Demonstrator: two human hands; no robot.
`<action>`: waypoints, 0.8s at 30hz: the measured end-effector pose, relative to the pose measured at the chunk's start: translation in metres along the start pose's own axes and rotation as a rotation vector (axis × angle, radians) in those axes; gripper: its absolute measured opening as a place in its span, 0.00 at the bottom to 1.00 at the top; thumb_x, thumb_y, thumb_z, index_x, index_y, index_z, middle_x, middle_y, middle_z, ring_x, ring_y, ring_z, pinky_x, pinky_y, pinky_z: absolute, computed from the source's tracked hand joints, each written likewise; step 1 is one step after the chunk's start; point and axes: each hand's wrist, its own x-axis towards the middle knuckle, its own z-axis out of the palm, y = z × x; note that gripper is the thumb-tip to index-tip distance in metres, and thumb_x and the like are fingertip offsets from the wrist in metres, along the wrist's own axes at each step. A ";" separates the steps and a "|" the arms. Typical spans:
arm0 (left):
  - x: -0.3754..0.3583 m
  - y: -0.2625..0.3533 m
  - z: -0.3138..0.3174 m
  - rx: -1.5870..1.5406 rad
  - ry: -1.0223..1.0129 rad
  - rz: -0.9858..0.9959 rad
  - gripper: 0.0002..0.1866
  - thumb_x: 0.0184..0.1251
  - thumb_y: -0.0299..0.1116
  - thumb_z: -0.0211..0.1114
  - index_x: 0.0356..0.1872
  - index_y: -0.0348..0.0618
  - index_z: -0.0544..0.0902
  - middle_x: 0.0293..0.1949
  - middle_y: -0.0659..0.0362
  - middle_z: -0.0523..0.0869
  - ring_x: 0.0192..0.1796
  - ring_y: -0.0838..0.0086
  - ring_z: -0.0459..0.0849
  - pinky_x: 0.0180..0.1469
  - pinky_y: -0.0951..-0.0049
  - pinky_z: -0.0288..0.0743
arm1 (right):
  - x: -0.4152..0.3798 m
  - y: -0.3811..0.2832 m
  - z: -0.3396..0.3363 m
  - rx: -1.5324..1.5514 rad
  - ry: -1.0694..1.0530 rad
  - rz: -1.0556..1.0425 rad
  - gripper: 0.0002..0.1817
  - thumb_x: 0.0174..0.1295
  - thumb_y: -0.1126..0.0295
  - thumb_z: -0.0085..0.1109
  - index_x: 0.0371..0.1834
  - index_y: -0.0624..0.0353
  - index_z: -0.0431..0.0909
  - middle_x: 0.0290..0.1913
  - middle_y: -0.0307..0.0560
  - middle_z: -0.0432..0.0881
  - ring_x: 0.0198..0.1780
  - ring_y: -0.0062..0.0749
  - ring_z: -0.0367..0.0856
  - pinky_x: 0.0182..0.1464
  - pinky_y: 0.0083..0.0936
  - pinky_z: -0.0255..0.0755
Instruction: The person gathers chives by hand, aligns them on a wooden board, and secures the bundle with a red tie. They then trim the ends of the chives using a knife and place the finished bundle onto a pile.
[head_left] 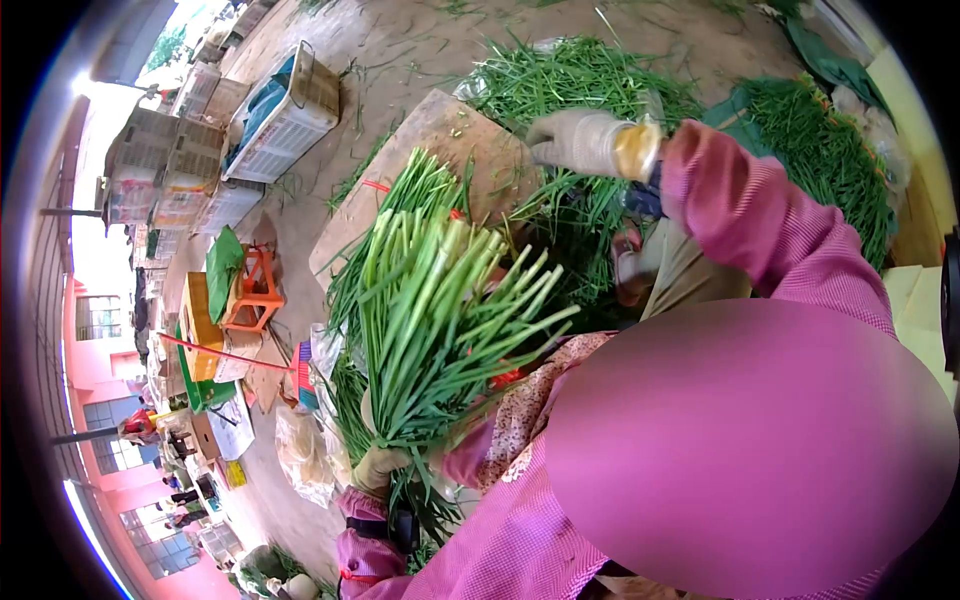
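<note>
My left hand (378, 468), in a pale work glove, is wrapped round the leafy end of a large bunch of garlic chives (430, 320), whose cut pale stems fan out. My right hand (580, 142), also gloved, is over a heap of loose chives (590, 80) beside a wooden board (480, 150). Its fingers are stretched out, and nothing shows in them. Another bundle of chives (420, 180) lies on the board, partly hidden behind the held bunch. A red tie (376, 186) shows near it.
More chives (825, 150) lie on green cloth. A white crate (285, 115) stands on the floor near stacked crates (165, 165). An orange stool (258, 290), a clear plastic bag (302, 450) and a red pole (228, 353) are farther off. People are in the distance.
</note>
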 end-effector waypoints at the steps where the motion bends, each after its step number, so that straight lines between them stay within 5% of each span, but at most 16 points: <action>1: -0.001 0.000 0.000 -0.055 0.056 -0.018 0.20 0.52 0.38 0.71 0.40 0.30 0.84 0.31 0.52 0.87 0.27 0.69 0.85 0.29 0.73 0.79 | -0.002 0.008 0.007 0.284 -0.031 -0.162 0.19 0.73 0.58 0.47 0.54 0.57 0.81 0.47 0.53 0.86 0.48 0.39 0.85 0.53 0.35 0.78; 3: 0.001 -0.004 -0.008 -0.071 0.102 -0.085 0.20 0.50 0.37 0.71 0.39 0.31 0.83 0.30 0.54 0.85 0.27 0.70 0.83 0.27 0.76 0.76 | -0.003 0.016 0.025 0.709 -0.080 -0.572 0.23 0.73 0.51 0.46 0.51 0.58 0.83 0.46 0.54 0.86 0.48 0.41 0.84 0.53 0.33 0.77; 6: -0.001 -0.004 -0.003 -0.245 0.154 -0.031 0.20 0.50 0.36 0.72 0.40 0.31 0.82 0.30 0.55 0.84 0.27 0.71 0.82 0.27 0.77 0.74 | -0.032 -0.023 0.016 0.583 -0.085 -0.675 0.24 0.72 0.49 0.47 0.49 0.56 0.84 0.45 0.51 0.86 0.47 0.42 0.84 0.51 0.35 0.77; 8: 0.000 -0.003 -0.007 -0.210 0.141 -0.042 0.20 0.50 0.37 0.72 0.40 0.32 0.83 0.30 0.55 0.85 0.28 0.71 0.82 0.29 0.76 0.75 | -0.054 -0.060 -0.001 0.317 -0.260 -0.478 0.24 0.70 0.44 0.49 0.50 0.50 0.85 0.45 0.39 0.88 0.45 0.34 0.86 0.53 0.32 0.76; 9: 0.001 -0.003 -0.010 -0.178 0.128 -0.048 0.19 0.50 0.38 0.71 0.39 0.32 0.84 0.31 0.55 0.86 0.28 0.71 0.83 0.31 0.75 0.76 | -0.043 -0.060 0.032 0.379 -0.150 -0.673 0.26 0.67 0.41 0.49 0.50 0.46 0.86 0.41 0.40 0.89 0.45 0.35 0.86 0.54 0.36 0.76; 10: 0.002 -0.002 -0.011 -0.147 0.116 -0.054 0.19 0.50 0.39 0.70 0.38 0.32 0.85 0.31 0.55 0.87 0.29 0.70 0.84 0.33 0.73 0.78 | -0.054 -0.073 0.023 0.327 -0.212 -0.611 0.18 0.68 0.48 0.52 0.44 0.44 0.86 0.39 0.41 0.86 0.46 0.41 0.82 0.67 0.50 0.59; 12: 0.003 0.005 -0.006 -0.128 0.105 -0.058 0.19 0.50 0.39 0.70 0.37 0.33 0.85 0.30 0.55 0.87 0.29 0.70 0.84 0.33 0.74 0.78 | -0.033 -0.077 0.054 0.305 -0.191 -0.616 0.15 0.67 0.52 0.53 0.41 0.45 0.86 0.38 0.39 0.86 0.43 0.43 0.81 0.67 0.49 0.60; 14: -0.001 0.009 -0.002 -0.115 0.097 -0.070 0.18 0.50 0.38 0.70 0.37 0.33 0.85 0.30 0.55 0.87 0.28 0.71 0.84 0.33 0.74 0.78 | -0.038 -0.090 0.037 -0.269 -0.082 -0.679 0.09 0.64 0.65 0.55 0.40 0.42 0.86 0.36 0.43 0.84 0.38 0.45 0.82 0.60 0.48 0.70; 16: -0.002 0.009 0.000 -0.116 0.150 -0.072 0.17 0.50 0.37 0.69 0.37 0.33 0.85 0.30 0.56 0.87 0.27 0.71 0.84 0.31 0.75 0.77 | -0.006 -0.082 0.047 -0.081 0.037 -0.278 0.07 0.61 0.67 0.59 0.37 0.43 0.87 0.36 0.49 0.84 0.39 0.47 0.82 0.59 0.49 0.70; 18: 0.000 0.006 -0.007 -0.133 0.135 -0.075 0.21 0.50 0.36 0.72 0.41 0.29 0.83 0.29 0.53 0.85 0.24 0.72 0.82 0.25 0.77 0.74 | -0.012 -0.047 0.026 -0.161 0.401 -0.408 0.08 0.58 0.66 0.63 0.38 0.49 0.88 0.40 0.56 0.85 0.42 0.49 0.83 0.58 0.44 0.72; 20: -0.003 0.012 -0.003 -0.150 0.197 -0.062 0.20 0.51 0.36 0.71 0.41 0.29 0.83 0.29 0.53 0.85 0.26 0.72 0.82 0.26 0.77 0.74 | 0.054 0.032 0.065 -0.604 0.349 -0.179 0.10 0.55 0.64 0.66 0.39 0.52 0.88 0.43 0.55 0.86 0.42 0.47 0.85 0.51 0.38 0.78; 22: 0.000 0.014 -0.005 -0.213 0.133 -0.025 0.18 0.52 0.37 0.70 0.38 0.31 0.83 0.28 0.55 0.83 0.25 0.74 0.79 0.25 0.78 0.69 | 0.020 0.028 0.033 -0.659 0.232 -0.129 0.07 0.57 0.66 0.65 0.36 0.52 0.89 0.41 0.52 0.87 0.40 0.42 0.86 0.45 0.34 0.80; 24: 0.004 0.015 -0.004 -0.267 0.193 0.001 0.19 0.53 0.39 0.70 0.38 0.33 0.82 0.27 0.55 0.82 0.24 0.75 0.78 0.25 0.79 0.68 | -0.023 -0.014 0.019 -0.321 -0.327 -0.067 0.20 0.55 0.53 0.63 0.41 0.59 0.87 0.37 0.55 0.86 0.41 0.41 0.86 0.50 0.38 0.78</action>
